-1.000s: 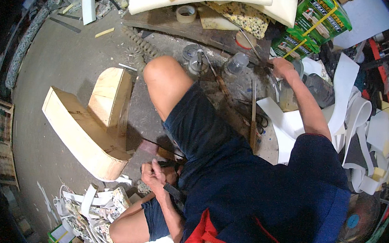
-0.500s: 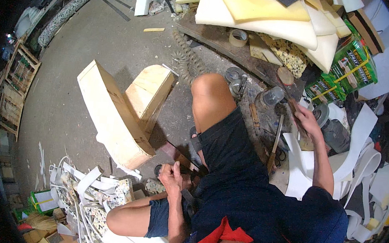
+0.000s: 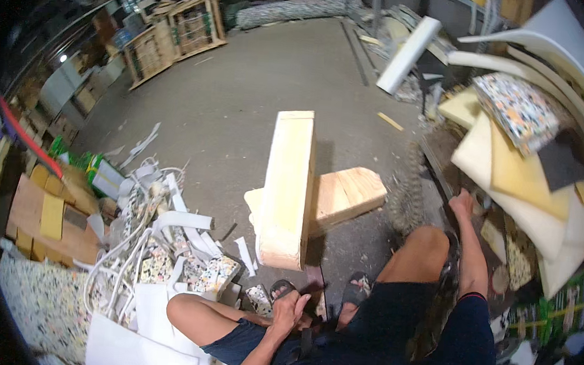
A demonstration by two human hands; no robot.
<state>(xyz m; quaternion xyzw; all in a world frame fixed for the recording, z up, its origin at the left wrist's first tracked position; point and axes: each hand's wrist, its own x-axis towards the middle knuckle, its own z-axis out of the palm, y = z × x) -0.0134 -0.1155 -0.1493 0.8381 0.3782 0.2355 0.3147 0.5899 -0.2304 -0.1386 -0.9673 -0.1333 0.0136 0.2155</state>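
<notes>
Floor [image 3: 210, 94] edged by scraps [image 3: 184, 220] spreads wide beyond the wooden frame [image 3: 288, 182].

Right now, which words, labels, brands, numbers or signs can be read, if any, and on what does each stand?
None that I can read clearly.
Green boxes, right: printed, but too blurred.
Green-and-white box, left: any print is too small.
Wooden form: no lettering visible.

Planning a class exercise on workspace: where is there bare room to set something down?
Mainly the grey floor between the wooden pieces, slatted racks and speckled foam roll; a narrower strip lies between those pieces and the scrap heap. Crowded: that heap, and the foam sheets beside the right hand.
</notes>
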